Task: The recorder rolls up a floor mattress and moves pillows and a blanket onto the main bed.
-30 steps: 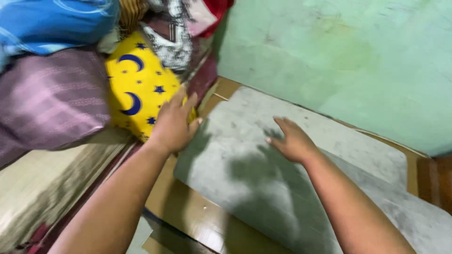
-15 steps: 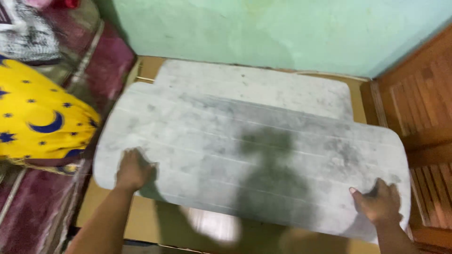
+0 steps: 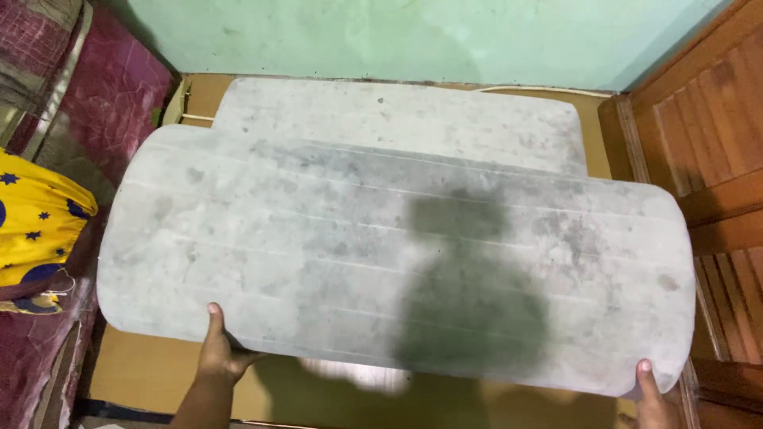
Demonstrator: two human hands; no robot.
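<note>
A large grey, stained ribbed pad [image 3: 358, 246] with rounded corners fills the middle of the view, its near edge lifted. My left hand [image 3: 216, 353] grips that near edge at the left, thumb on top and fingers underneath. My right hand [image 3: 650, 397] holds the near right corner, thumb on top, mostly cut off by the frame. A second grey pad [image 3: 397, 119] lies flat beneath it, against the wall. Both rest on brown cardboard [image 3: 151, 369].
A green wall [image 3: 381, 36] runs along the far side. A brown wooden door [image 3: 715, 135] stands at the right. At the left are a maroon mattress [image 3: 111, 87] and a yellow pillow with blue moons and stars [image 3: 36, 230].
Both hands slid from on top of the pad to gripping its near edge, and the pad has come up and toward me. The camera has turned right, away from the bedding.
</note>
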